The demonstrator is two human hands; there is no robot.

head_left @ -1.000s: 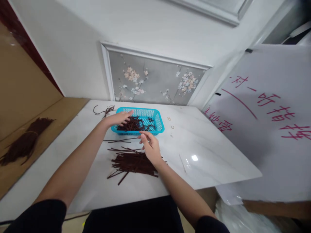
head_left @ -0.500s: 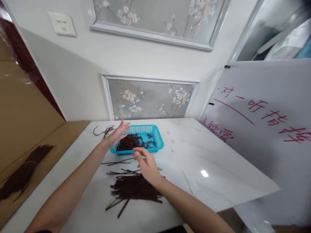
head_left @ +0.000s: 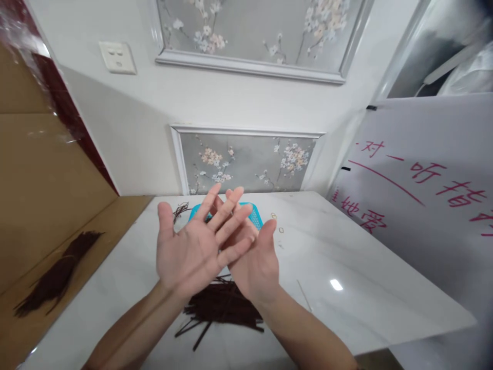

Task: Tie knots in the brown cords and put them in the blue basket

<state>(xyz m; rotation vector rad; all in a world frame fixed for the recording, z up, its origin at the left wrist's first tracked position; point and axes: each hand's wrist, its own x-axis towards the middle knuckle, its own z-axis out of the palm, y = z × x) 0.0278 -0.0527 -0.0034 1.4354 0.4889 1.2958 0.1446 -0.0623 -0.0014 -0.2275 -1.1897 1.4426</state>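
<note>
Palms up and no longer apart, the left hand (head_left: 188,257), fingers spread wide, crosses over the right hand (head_left: 257,264), its thumb wide, fingers partly hidden. Dark sticks (head_left: 227,306) lie below the wrists. Beyond sits the basket (head_left: 254,215), mostly covered from me. The board (head_left: 442,133) reads, in red, 对一听 and 她爱.

Your left hand (head_left: 188,254), right hand (head_left: 256,270) blocking view of far basket (head_left: 256,216); dark strips (head_left: 227,306) lying near; tabletop (head_left: 365,298) offering passage right.
</note>
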